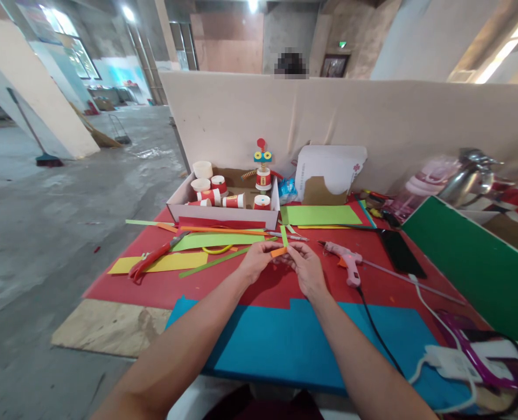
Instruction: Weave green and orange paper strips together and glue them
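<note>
Between my two hands, over the red tabletop, are an orange paper strip (279, 252) and a light green paper strip (284, 235) that meet near my right fingertips. My left hand (259, 261) pinches the left end of the orange strip. With thumb and fingers closed, my right hand (305, 265) grips where the two strips join; whether they are glued cannot be seen. A pink glue gun (345, 261) lies to the right of my right hand. Left of my hands, pliers with red handles (151, 259) rest across yellow paper (189, 262) and green paper (224, 240).
Behind stands a white box (224, 217) with several red paper cups and a cup robot figure (263, 176). Green sheets (324, 215), a black phone (401, 252) and a green board (473, 268) lie rightward. Cables and a power strip (455, 361) occupy the front right corner.
</note>
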`<state>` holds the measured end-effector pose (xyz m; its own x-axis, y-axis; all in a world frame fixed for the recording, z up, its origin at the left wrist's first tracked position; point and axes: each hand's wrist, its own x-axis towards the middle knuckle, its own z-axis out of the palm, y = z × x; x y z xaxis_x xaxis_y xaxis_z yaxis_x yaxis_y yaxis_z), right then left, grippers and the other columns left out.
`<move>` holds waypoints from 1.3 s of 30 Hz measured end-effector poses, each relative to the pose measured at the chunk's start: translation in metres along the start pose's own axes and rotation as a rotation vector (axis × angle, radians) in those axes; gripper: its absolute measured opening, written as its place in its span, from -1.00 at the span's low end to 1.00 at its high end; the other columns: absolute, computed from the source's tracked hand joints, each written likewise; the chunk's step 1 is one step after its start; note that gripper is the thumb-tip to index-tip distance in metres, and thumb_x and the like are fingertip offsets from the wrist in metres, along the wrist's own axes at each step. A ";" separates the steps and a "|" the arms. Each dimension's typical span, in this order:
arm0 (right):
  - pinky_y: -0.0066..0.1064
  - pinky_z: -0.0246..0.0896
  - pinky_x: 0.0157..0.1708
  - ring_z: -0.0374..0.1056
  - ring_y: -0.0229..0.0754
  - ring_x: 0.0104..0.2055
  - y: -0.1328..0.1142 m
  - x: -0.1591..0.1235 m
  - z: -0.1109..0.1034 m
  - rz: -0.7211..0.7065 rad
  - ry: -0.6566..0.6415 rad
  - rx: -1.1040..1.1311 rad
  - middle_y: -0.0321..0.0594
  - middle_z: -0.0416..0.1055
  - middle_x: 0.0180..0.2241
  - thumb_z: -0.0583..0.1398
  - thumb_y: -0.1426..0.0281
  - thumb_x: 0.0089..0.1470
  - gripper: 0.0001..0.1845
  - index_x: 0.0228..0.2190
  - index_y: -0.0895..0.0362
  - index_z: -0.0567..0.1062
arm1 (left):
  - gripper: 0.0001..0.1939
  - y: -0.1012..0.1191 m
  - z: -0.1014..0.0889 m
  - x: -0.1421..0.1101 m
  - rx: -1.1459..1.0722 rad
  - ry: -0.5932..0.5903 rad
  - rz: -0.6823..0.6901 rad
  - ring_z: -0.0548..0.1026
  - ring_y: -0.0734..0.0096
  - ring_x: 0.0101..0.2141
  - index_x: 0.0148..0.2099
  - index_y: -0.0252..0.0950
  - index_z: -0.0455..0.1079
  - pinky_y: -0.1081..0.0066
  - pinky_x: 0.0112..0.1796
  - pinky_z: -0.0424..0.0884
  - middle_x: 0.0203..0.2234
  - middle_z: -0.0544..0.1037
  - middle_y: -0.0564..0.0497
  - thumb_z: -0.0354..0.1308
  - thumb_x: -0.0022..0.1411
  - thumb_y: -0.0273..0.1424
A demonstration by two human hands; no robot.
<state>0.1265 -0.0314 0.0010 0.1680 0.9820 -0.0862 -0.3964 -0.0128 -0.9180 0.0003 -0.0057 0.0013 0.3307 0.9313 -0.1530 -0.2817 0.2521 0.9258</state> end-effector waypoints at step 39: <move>-0.41 0.41 -0.40 0.41 -0.28 -0.53 -0.005 0.001 -0.006 0.090 -0.061 -0.070 -0.30 0.48 -0.59 0.43 0.22 -0.39 -0.64 -0.54 0.16 0.50 | -0.70 0.007 0.006 -0.005 0.219 0.122 0.096 0.29 0.57 -0.62 -0.50 -0.34 0.33 0.51 -0.55 0.28 -0.68 0.37 0.11 0.30 -0.14 -0.22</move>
<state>0.1344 -0.0310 0.0036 0.0785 0.9858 -0.1481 -0.3435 -0.1127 -0.9324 0.0021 -0.0101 0.0102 0.1968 0.9764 -0.0890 -0.1006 0.1104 0.9888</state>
